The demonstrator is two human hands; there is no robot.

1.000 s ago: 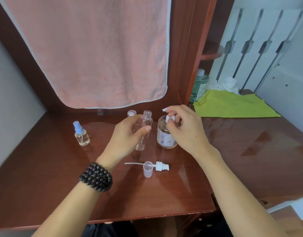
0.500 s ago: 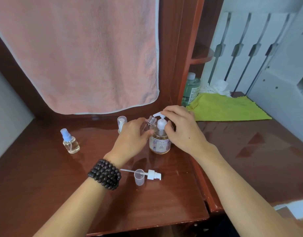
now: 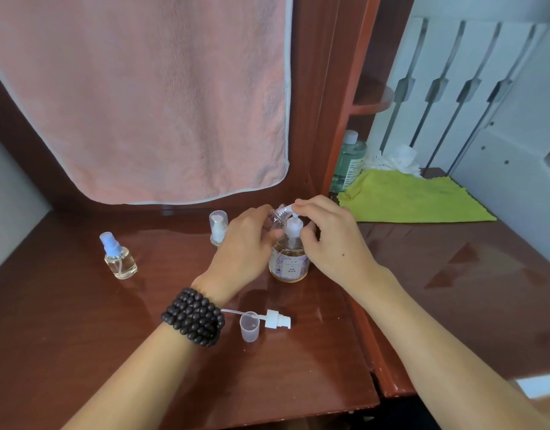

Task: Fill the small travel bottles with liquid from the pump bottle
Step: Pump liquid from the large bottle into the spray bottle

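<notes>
On the wooden desk [image 3: 81, 352], near your left wrist, lie a loose pump head [image 3: 275, 319] and a small clear cap [image 3: 249, 326], touching. A blue-capped spray bottle [image 3: 118, 257] with clear liquid stands well to the left, a capped white-pump bottle [image 3: 218, 228] behind your hand. Your left hand [image 3: 241, 246] curls around the empty travel bottle [image 3: 279, 214], tilted against the nozzle. Your right hand [image 3: 332, 240] grips the pump bottle [image 3: 288, 260], which holds amber liquid, a fingertip on its top.

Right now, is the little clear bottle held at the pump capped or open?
Open: the clear bottle in the left hand shows a bare threaded neck under the pump bottle's spout.
</notes>
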